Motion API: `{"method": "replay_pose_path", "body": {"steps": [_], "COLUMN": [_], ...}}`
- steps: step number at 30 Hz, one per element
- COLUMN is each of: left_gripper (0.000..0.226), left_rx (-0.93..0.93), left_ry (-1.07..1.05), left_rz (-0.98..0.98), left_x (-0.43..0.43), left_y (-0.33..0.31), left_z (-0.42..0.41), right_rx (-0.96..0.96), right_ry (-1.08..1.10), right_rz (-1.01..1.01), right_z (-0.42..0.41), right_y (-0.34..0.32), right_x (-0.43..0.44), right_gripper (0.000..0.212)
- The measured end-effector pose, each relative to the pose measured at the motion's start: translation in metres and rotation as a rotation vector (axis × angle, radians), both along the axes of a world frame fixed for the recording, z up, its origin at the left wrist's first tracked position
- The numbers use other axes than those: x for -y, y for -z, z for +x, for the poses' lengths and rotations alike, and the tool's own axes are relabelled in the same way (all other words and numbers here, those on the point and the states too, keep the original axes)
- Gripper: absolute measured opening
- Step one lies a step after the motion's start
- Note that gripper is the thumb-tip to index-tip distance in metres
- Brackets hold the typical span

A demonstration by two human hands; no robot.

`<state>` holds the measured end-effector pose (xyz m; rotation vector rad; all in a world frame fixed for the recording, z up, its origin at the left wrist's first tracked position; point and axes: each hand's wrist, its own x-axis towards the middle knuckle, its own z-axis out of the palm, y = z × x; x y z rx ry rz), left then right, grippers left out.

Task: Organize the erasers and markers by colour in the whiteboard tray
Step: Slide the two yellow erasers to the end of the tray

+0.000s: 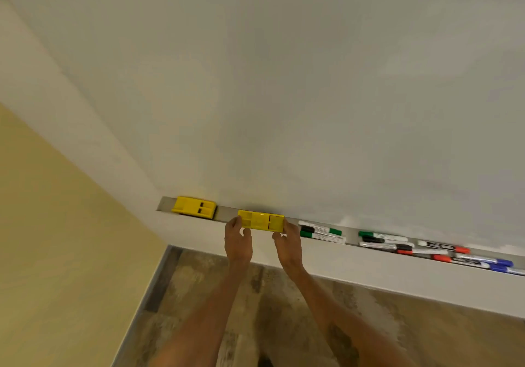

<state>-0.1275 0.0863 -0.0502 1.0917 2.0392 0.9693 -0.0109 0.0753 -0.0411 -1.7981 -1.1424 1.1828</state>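
Note:
A yellow eraser [260,220] sits in the metal whiteboard tray [226,213], held at both ends: my left hand [238,241] grips its left end and my right hand [287,244] its right end. A second yellow eraser [194,207] lies at the tray's far left end, a gap away. To the right lie markers in groups: green-capped and black-capped markers [321,231], more green and black ones [382,240], red-capped markers [443,250], then blue-capped markers [488,264] at the right edge.
The whiteboard [312,96] fills the view above the tray. A white wall ledge [369,275] runs below it. A yellow wall [56,238] stands at the left, and wood-pattern floor [270,310] lies under my arms.

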Motion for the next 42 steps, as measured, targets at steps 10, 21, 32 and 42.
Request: {"method": "replay_pose_path", "body": {"steps": [10, 21, 32, 42], "left_gripper": [0.048, 0.055, 0.066, 0.069], "left_rx": [-0.245, -0.549, -0.647, -0.565], "left_ry": [0.181, 0.375, 0.488, 0.427], "left_rz": [-0.139, -0.168, -0.285, -0.297], "left_x": [-0.042, -0.043, -0.036, -0.032], "left_y": [0.021, 0.04, 0.048, 0.035], "left_z": [-0.069, -0.084, -0.104, -0.083], "right_rx": [-0.092, -0.114, -0.13, -0.155], "right_ry": [-0.101, -0.134, -0.174, -0.284], "right_rz": [-0.075, -0.135, -0.113, -0.173], "right_z": [-0.058, -0.078, -0.093, -0.08], "right_y": [0.012, 0.026, 0.029, 0.022], "right_x": [-0.05, -0.066, -0.073, -0.057], "right_gripper": [0.032, 0.029, 0.033, 0.052]}}
